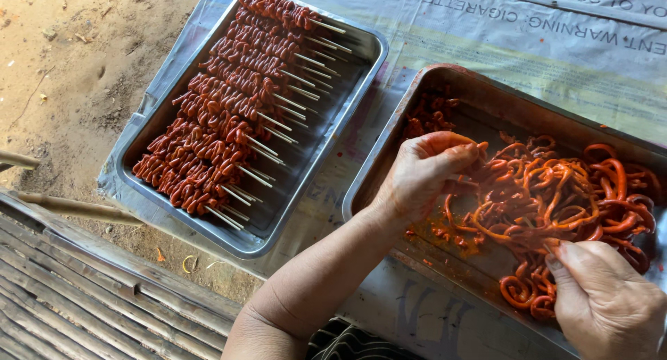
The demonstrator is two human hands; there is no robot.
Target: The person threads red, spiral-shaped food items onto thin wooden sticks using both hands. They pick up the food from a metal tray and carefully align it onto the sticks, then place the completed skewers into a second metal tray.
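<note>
A metal tray (pixel 389 155) at the right holds a tangle of orange-red marinated intestine strips (pixel 556 193). My left hand (pixel 424 172) reaches into this tray and pinches strips at the left side of the pile; a thin skewer seems to sit in its fingers, mostly hidden. My right hand (pixel 604 301) is at the lower right, fingers closed on strips at the pile's near edge. A second metal tray (pixel 333 117) at the left holds several finished skewers (pixel 222 117) of red coiled meat, laid in a row with the wooden sticks pointing right.
Both trays rest on a printed plastic sheet (pixel 486 34) spread over the ground. Bare dirt (pixel 62 68) lies at the upper left. Bamboo slats (pixel 76 304) run along the lower left, with a bamboo pole (pixel 69 207) above them.
</note>
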